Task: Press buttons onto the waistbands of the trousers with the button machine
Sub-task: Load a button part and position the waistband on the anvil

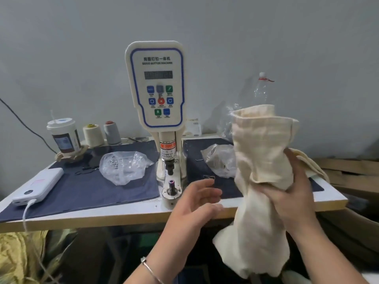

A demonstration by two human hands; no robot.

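While the right hand clutches the cream trousers, hiding the waistband's front, the blurred left hand hangs spread.

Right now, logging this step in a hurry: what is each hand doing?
Left hand: open, fingers relaxed, holding nothing, in front of the button machine.
Right hand: grips the cream trousers.

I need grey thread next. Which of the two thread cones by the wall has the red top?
The right cone, wound with grey thread, has the red top. The cream cone beside it, nearer the paper cup, has a yellow top.
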